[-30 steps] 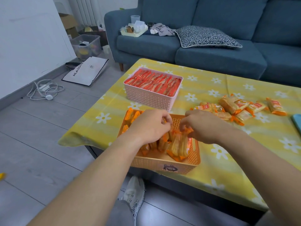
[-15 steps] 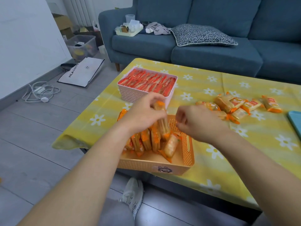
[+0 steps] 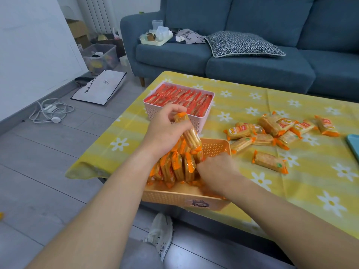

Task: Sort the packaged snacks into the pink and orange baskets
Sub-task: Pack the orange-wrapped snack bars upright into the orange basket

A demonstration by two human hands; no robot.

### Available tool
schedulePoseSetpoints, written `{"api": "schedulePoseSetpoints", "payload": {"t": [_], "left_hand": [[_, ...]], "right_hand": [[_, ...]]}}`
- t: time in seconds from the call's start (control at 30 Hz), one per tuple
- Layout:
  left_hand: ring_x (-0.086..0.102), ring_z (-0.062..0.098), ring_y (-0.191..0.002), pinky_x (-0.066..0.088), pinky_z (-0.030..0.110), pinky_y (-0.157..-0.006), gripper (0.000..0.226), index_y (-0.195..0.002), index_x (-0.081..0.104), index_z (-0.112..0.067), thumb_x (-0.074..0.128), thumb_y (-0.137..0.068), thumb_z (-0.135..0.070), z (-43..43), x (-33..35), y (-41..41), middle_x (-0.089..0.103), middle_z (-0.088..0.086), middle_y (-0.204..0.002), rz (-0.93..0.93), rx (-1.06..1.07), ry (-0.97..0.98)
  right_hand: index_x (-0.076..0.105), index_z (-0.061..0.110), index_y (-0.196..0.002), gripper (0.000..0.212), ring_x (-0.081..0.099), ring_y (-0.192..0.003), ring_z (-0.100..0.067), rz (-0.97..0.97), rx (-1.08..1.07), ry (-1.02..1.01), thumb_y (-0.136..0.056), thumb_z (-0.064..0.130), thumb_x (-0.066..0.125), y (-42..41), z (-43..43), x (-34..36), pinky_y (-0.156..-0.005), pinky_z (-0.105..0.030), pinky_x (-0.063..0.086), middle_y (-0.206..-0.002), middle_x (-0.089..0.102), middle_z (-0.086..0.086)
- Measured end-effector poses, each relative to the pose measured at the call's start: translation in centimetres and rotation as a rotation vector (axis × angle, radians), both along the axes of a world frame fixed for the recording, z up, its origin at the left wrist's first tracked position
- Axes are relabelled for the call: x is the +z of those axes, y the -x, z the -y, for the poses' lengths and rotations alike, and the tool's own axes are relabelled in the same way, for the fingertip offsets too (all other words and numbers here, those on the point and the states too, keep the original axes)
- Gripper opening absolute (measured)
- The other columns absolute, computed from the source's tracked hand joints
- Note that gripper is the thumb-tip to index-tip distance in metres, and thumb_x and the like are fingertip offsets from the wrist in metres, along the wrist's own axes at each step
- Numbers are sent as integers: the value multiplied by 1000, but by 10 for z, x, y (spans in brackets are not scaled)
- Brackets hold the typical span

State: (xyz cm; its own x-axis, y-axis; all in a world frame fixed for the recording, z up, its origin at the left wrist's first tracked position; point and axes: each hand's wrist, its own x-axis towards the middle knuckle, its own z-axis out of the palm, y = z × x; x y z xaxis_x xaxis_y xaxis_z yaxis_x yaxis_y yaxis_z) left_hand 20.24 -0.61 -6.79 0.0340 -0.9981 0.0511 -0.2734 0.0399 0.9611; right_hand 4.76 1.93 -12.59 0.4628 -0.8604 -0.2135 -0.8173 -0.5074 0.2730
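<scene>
The orange basket point(image 3: 217, 147) sits at the near table edge with several orange-wrapped cracker packs point(image 3: 177, 166) standing on end in its left half. My left hand point(image 3: 167, 129) grips one orange cracker pack point(image 3: 189, 133), lifted and tilted above that row. My right hand point(image 3: 217, 171) is down inside the basket at its near right part, blurred, fingers curled among packs; what it holds is hidden. Behind stands the pink basket point(image 3: 174, 117), filled with red-wrapped snacks point(image 3: 180, 99). Several loose orange packs point(image 3: 272, 131) lie on the yellow tablecloth to the right.
The yellow daisy tablecloth point(image 3: 310, 181) covers a low table in front of a blue sofa point(image 3: 233, 61). A teal object point(image 3: 354, 144) pokes in at the right edge. On the floor to the left lie a white cable point(image 3: 50, 112) and a shopping bag point(image 3: 99, 90). My shoe point(image 3: 161, 232) is beneath the table edge.
My left hand has lifted one orange pack up out of the basket's row. My right hand has dropped from above the basket down into its near right part.
</scene>
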Motion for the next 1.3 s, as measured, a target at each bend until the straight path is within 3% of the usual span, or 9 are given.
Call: {"api": "schedulePoseSetpoints", "payload": {"t": [0.13,0.27,0.37,0.5,0.7,0.83,1.07,1.2,1.3], "left_hand": [[62,14,-112,49,30,-81,36,-114,65,-33,73,-83,-17,0,0,-5,64,-14,-117,-15,11,-7],[66,10,-98,56,27,-70,43,-117,64,-32,71,-83,-6,-2,0,-8,68,-9,-111,-32,-53,-26],[66,11,-88,59,36,-72,45,-109,68,-31,69,-78,1,-3,-4,-4,68,-9,-112,61,-125,17],[66,31,-86,56,47,-73,48,-109,67,-31,69,-76,3,-3,-7,10,67,-6,-108,216,-175,68],[65,5,-84,54,20,-65,62,-131,54,-30,74,-78,-5,-3,-4,32,58,-19,-102,373,-218,115],[62,7,-86,47,18,-69,60,-128,55,-34,77,-76,-14,5,3,31,60,-10,-107,429,-148,142],[64,8,-87,50,22,-72,62,-128,55,-34,78,-75,-11,9,-6,39,62,-9,-110,569,-285,73],[59,21,-102,52,38,-80,60,-126,52,-30,77,-74,-12,14,-22,59,64,-2,-117,827,-311,127],[50,25,-115,49,40,-82,53,-124,51,-27,75,-78,-19,14,-33,66,54,0,-123,1005,-262,190]], "right_hand": [[66,27,-108,34,68,-97,-26,17,22,25,-85,50,54,15,-3,24,-76,-35,41,-103,71,-1],[61,33,-122,48,65,-106,-28,148,-76,29,-81,55,49,39,-7,60,-77,-35,49,-113,69,-2],[55,39,-122,41,64,-105,-27,231,-163,32,-83,50,49,52,-9,79,-67,-34,45,-113,67,2],[49,37,-116,28,64,-95,-27,295,-221,83,-89,42,45,63,-8,84,-67,-36,49,-104,66,1],[57,44,-118,29,59,-109,-22,415,-227,62,-93,32,46,77,6,75,-77,-38,52,-116,57,8],[47,36,-127,42,54,-110,-20,592,-157,65,-88,21,56,84,15,68,-83,-43,52,-113,62,9],[71,32,-98,33,50,-99,-23,667,23,168,-81,5,60,88,33,58,-78,-41,47,-105,57,5],[73,26,-93,32,53,-84,-29,587,77,301,-76,-1,65,85,35,35,-58,-36,40,-95,53,-3],[71,19,-86,28,56,-71,-30,506,110,371,-66,-2,74,81,33,20,-53,-29,29,-83,55,-5]]}}
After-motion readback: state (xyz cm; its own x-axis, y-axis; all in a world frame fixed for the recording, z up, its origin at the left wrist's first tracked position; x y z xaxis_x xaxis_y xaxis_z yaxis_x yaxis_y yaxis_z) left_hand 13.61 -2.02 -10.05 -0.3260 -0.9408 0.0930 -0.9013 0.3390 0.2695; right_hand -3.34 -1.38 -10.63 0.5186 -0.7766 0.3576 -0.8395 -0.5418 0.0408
